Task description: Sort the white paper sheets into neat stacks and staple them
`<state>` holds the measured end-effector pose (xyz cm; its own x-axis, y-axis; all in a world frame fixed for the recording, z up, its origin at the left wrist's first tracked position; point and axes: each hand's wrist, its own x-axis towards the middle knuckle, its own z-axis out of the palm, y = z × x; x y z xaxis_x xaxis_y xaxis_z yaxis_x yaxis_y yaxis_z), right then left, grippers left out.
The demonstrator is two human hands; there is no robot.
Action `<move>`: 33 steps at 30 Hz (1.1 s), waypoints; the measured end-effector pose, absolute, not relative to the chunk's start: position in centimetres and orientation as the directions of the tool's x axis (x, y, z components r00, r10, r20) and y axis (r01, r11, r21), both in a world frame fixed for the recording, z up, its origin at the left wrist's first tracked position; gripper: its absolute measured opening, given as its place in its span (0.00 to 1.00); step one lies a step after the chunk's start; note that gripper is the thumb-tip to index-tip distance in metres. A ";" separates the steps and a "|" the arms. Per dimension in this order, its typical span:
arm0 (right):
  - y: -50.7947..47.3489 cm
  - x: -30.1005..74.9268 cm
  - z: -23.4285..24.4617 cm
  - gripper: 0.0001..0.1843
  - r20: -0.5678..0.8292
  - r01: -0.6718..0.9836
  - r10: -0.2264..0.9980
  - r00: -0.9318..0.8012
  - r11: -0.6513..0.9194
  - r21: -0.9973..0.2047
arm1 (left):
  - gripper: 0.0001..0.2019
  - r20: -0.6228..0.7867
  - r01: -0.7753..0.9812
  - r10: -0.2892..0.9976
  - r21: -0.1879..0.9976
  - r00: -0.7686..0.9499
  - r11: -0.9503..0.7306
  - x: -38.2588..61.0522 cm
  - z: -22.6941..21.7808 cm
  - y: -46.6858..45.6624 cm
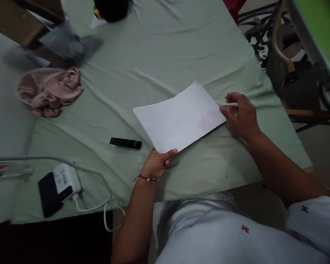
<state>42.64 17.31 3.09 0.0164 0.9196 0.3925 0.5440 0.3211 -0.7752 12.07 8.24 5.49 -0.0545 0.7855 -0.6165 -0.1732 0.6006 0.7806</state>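
Note:
A white sheet of paper (180,117) lies tilted on a table covered with pale green cloth (159,55). My left hand (156,163), with a red bracelet at the wrist, pinches the sheet's near corner, thumb on top. My right hand (240,115) rests at the sheet's right corner, its fingers curled and touching the paper's edge.
A small black remote-like bar (125,143) lies left of the paper. At the near left edge sit a black device (49,194), a white charger block (66,178) and its white cable (96,205). A pink crumpled cloth (49,91) lies far left. A chair (291,73) stands at right.

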 end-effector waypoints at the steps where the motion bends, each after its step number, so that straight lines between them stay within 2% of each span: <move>1: 17.1 42.4 3.7 0.29 0.446 0.582 0.888 -0.112 0.422 -0.695 | 0.28 -0.634 -0.172 0.771 0.768 -0.059 0.617 12.0 5.4 8.3; 3: 16.6 41.5 4.5 0.33 0.434 0.563 0.799 -0.415 0.601 -0.567 | 0.28 -0.653 -0.157 0.755 0.752 -0.053 0.640 11.8 5.1 8.5; 5: 16.1 40.2 4.5 0.41 0.353 0.488 0.690 -0.632 0.709 -0.510 | 0.28 -0.659 -0.139 0.752 0.748 -0.034 0.649 11.6 4.9 8.5; 8: 15.7 37.9 3.2 0.54 0.300 0.425 0.576 -0.761 0.791 -0.440 | 0.28 -0.655 -0.130 0.755 0.748 0.009 0.651 11.5 5.1 8.2; 9: 15.7 37.2 2.7 0.55 0.288 0.428 0.565 -0.773 0.800 -0.420 | 0.28 -0.651 -0.133 0.759 0.750 0.022 0.648 11.6 5.3 8.1; 13: 16.1 35.7 1.4 0.56 0.275 0.457 0.576 -0.770 0.799 -0.392 | 0.30 -0.633 -0.156 0.772 0.758 0.056 0.633 11.8 5.8 7.6; 21: 15.7 36.2 1.9 0.59 0.193 0.479 0.606 -0.771 0.753 -0.452 | 0.34 -0.632 -0.200 0.771 0.748 0.073 0.633 11.8 6.3 7.1; 27: 15.3 38.5 2.0 0.59 0.263 0.390 0.588 -0.765 0.748 -0.536 | 0.34 -0.671 -0.241 0.736 0.703 0.088 0.669 10.3 6.7 5.7; 28: 15.1 39.1 2.0 0.57 0.285 0.387 0.606 -0.742 0.736 -0.556 | 0.33 -0.676 -0.253 0.732 0.697 0.078 0.671 10.1 6.8 5.3; 30: 14.4 40.3 1.9 0.54 0.317 0.465 0.718 -0.619 0.661 -0.589 | 0.32 -0.681 -0.279 0.730 0.691 0.058 0.667 9.9 7.0 4.4; 33: 12.6 41.9 2.0 0.51 0.256 0.623 0.927 -0.274 0.374 -0.687 | 0.32 -0.676 -0.304 0.735 0.691 0.051 0.656 9.7 7.3 2.9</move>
<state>41.91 12.60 1.97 -0.2743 0.9269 0.2562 0.6233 0.3742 -0.6867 9.74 2.86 7.25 0.0508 0.7352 -0.6759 -0.3039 0.6561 0.6908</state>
